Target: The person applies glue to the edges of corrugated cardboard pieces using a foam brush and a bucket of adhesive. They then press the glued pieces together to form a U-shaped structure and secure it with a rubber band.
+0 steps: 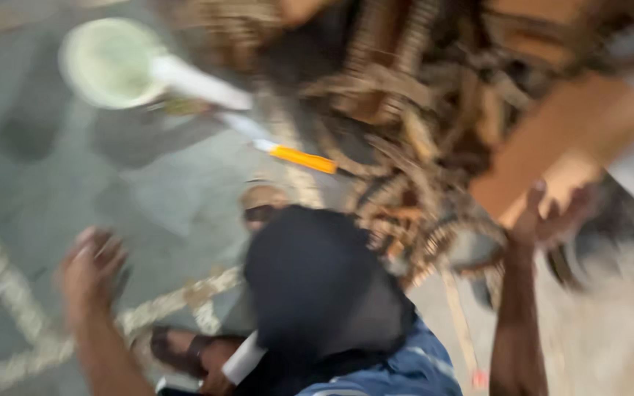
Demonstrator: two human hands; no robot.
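Both of your hands are raised and hold nothing: your left hand (pixel 91 268) hangs loosely curled over the grey floor (pixel 163 191), your right hand (pixel 548 216) spreads toward the tan cardboard sheet (pixel 566 139) just above it, perhaps for balance.

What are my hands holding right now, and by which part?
Nothing clearly. The left hand is raised with something dark against its palm, too blurred to identify. The right hand reaches up by the edge of a brown cardboard piece; actual grip cannot be told.

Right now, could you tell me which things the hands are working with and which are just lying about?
In hand:
- right hand reaching at the brown board
- left hand, raised, holding nothing clear

Lying about:
- pale bowl
- orange-handled tool
- heap of brown scraps
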